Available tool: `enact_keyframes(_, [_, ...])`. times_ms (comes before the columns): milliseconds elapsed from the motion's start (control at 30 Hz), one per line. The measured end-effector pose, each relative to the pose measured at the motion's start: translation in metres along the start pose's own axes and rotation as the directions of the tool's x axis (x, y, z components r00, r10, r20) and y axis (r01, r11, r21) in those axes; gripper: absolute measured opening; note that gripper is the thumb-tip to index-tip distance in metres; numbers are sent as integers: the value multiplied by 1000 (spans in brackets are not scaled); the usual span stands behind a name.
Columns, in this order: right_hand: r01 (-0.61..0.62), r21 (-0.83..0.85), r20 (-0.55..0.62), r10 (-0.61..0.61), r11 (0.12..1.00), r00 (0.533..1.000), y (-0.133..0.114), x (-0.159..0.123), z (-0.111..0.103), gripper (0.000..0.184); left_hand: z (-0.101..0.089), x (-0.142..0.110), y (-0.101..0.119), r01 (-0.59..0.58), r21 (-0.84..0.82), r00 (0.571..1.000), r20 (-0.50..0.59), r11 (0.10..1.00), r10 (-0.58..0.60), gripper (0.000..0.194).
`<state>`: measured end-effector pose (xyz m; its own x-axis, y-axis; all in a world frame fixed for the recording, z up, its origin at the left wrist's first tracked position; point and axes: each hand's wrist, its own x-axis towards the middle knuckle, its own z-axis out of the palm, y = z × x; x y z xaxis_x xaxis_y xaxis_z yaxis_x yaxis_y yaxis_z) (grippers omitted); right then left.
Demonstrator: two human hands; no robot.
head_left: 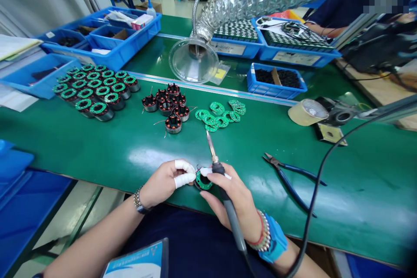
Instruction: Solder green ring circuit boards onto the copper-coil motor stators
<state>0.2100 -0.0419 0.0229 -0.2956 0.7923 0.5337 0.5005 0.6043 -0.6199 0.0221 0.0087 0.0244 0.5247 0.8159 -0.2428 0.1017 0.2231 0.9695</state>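
A motor stator with a green ring-shaped circuit board (203,182) on top sits near the table's front edge, between my hands. My left hand (171,179), with white tape on thumb and forefinger, pinches at the board's left edge. Whatever is between those fingertips is too small to make out. A soldering iron (230,213) lies in the grip of my right hand (239,195), its tip pointing up and away from the board. Fingers of that same hand also reach the board's right side and partly cover it.
Beyond my hands are several bare stators (173,124) and loose green boards (222,121). Finished-looking stators with boards (102,111) stand in rows at left. Cutting pliers (286,173) lie right. A fume extractor funnel (193,63) hangs over the table; a black cable (321,169) arcs at right.
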Motion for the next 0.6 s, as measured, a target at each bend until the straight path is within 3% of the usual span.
enact_keyframes(200, [52, -31, 53, -50, 998, 997, 0, 0, 3, 39, 2, 0, 0, -23, 3, 1000, 16, 1000, 23, 15])
enact_keyframes(300, [18, -10, 9, -17, 1000, 1000, -2, 2, -1, 34, 3, -1, -1, -28, 33, 1000, -1, 999, 28, 15])
enact_keyframes(433, [-68, 34, -119, 71, 997, 990, -7, 6, -18, 24, 7, -3, -4, -28, 51, 999, -43, 998, 31, 16])
enact_keyframes(600, [-35, 4, -104, 35, 999, 994, -10, 2, -43, 35, 11, -5, -9, -53, 117, 993, -102, 992, 65, 15])
